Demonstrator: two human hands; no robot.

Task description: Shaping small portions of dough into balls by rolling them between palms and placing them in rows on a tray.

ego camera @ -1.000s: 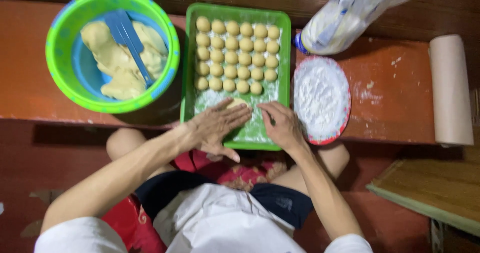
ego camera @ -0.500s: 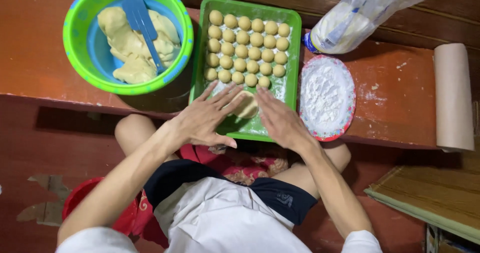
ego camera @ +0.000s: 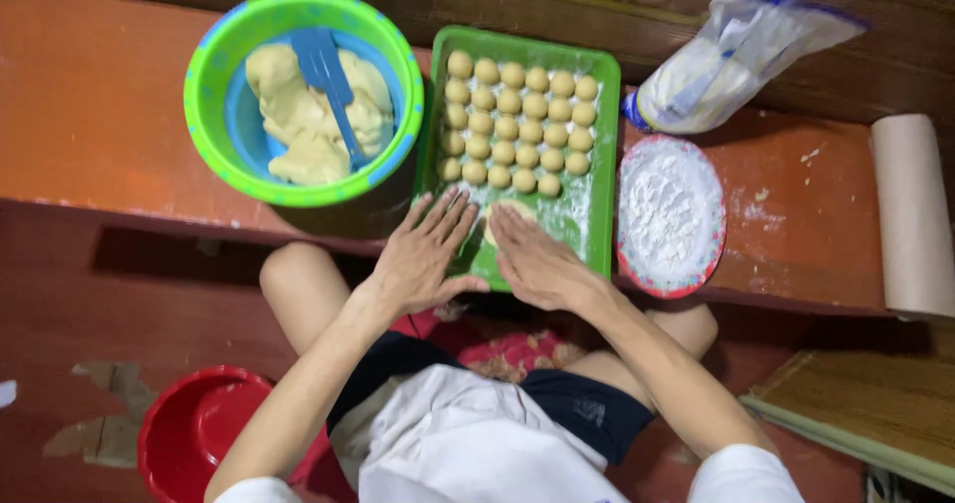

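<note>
My left hand (ego camera: 423, 254) and my right hand (ego camera: 532, 259) hover flat, fingers spread, over the near end of a green tray (ego camera: 599, 165). Between the fingertips lies a pale piece of dough (ego camera: 507, 214) on the floured tray floor; whether the hands touch it I cannot tell. Several rows of small round dough balls (ego camera: 517, 120) fill the far half of the tray. A green and blue bowl (ego camera: 229, 155) at the left holds a lump of yellow dough (ego camera: 288, 125) and a blue scraper (ego camera: 323, 65).
A round plate of white flour (ego camera: 671, 214) sits right of the tray, a plastic bag of flour (ego camera: 726, 60) behind it. A paper roll (ego camera: 910, 214) lies at the far right. Everything rests on an orange-red bench (ego camera: 90, 105). A red basin (ego camera: 199, 433) stands on the floor.
The view has shifted so the tray sits more central. Both hands have drawn together over the near end of the tray, with the dough piece now showing between the fingertips.
</note>
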